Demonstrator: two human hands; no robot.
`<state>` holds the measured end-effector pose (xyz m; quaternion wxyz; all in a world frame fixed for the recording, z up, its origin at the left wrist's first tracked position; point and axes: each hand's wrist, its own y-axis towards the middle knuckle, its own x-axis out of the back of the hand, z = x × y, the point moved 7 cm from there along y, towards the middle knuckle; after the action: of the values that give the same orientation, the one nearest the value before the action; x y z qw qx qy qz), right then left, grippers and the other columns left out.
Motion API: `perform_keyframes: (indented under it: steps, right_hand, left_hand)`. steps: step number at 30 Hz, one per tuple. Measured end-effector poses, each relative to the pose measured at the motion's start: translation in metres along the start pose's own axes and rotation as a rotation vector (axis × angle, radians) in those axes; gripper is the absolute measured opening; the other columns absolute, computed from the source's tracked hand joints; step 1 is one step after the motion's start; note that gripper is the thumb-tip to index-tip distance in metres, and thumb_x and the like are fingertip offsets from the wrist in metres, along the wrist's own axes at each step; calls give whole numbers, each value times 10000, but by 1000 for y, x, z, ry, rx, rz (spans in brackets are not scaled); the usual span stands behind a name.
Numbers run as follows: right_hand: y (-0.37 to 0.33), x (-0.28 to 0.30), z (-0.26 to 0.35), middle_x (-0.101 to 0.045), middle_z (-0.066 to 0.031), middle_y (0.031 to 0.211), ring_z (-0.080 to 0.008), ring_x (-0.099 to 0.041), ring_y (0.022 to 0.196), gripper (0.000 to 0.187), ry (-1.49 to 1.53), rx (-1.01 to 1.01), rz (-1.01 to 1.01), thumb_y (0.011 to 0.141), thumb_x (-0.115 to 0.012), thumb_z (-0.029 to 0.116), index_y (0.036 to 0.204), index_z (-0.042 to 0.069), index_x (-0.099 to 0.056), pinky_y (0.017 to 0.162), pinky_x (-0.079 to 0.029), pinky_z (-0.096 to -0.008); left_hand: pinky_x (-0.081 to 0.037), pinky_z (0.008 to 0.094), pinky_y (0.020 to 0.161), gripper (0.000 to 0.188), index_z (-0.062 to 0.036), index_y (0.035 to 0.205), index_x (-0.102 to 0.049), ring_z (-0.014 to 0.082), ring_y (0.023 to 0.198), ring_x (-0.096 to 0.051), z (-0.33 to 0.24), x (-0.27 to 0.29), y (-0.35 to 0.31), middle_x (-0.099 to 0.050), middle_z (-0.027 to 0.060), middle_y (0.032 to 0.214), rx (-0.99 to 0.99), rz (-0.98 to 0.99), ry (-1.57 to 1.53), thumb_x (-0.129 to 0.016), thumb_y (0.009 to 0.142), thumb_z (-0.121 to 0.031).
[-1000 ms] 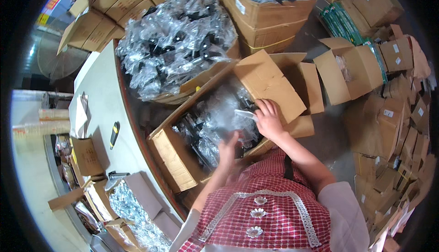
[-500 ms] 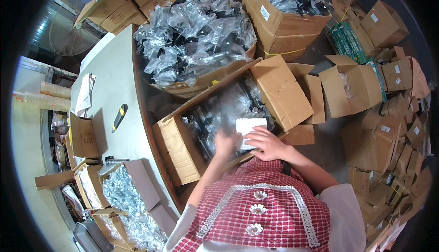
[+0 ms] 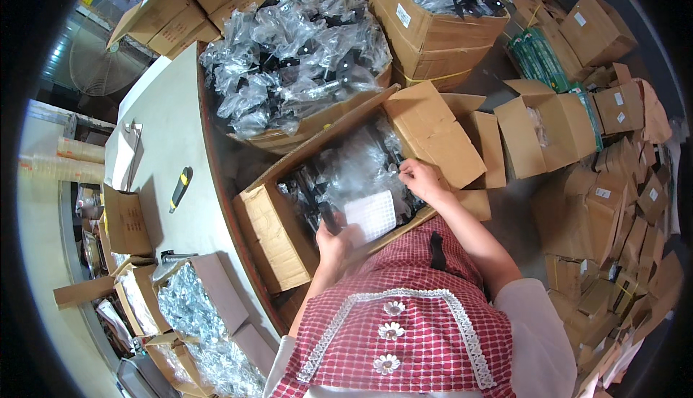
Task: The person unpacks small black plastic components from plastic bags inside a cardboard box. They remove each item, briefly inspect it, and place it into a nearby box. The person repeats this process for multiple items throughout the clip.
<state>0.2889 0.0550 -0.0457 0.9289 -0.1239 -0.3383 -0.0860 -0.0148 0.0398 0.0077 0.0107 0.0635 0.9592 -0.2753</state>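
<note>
Running down left of frame: grey counter (image 3: 162,120), edge curved by lens. Upper centre: big carton (image 3: 321,118), heaped with black parts in clear plastic (image 3: 296,59). Just right of that, tall carton (image 3: 433,44) with more bagged stuff. Mid-frame: open carton (image 3: 278,232), flaps folded out, more plastic-wrapped black parts inside.

Hands next. Left hand (image 3: 336,246), below centre: wrapped around black part (image 3: 327,215). Right hand (image 3: 422,180), right of centre, over right end of open carton: fingers bunched narrow, can't tell whether pinching anything small.

White gridded sheet (image 3: 369,217): low centre, tilted, over near side of open carton, just right of left hand. Can't tell whether gripped by left fingers too or only leaning there.

Changed vs half a second ago: sheet then under right hand, now clear of it and a bit further left. Right hand now up and away from sheet. Meaning, as a guess: sheet and black part both with left hand, right hand freed from sheet.

Smallest: yellow-black utility knife (image 3: 180,190), lying on counter, left of frame, well apart from both hands.
</note>
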Motion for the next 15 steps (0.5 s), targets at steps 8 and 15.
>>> perform_keyframes:
  steps: [8,15]
  right_hand:
    - [6,-4,30,-714,-186,952,-426,-668,892,89,-145,127,-95,918,-616,154,965,83,-643,762,-537,-506]
    - [-5,10,8,-707,-71,834,-149,-682,750,71,412,-12,-37,898,-694,100,936,42,-676,691,-522,-290]
  left_hand:
    - [-492,269,681,281,-46,1039,-604,98,770,-583,19,1,2,-612,-17,897,-18,-25,-27,-744,801,10]
    - [-492,318,576,207,-36,1058,-715,159,636,-623,-1,-28,9,-677,55,809,-291,118,290,-758,861,-83]
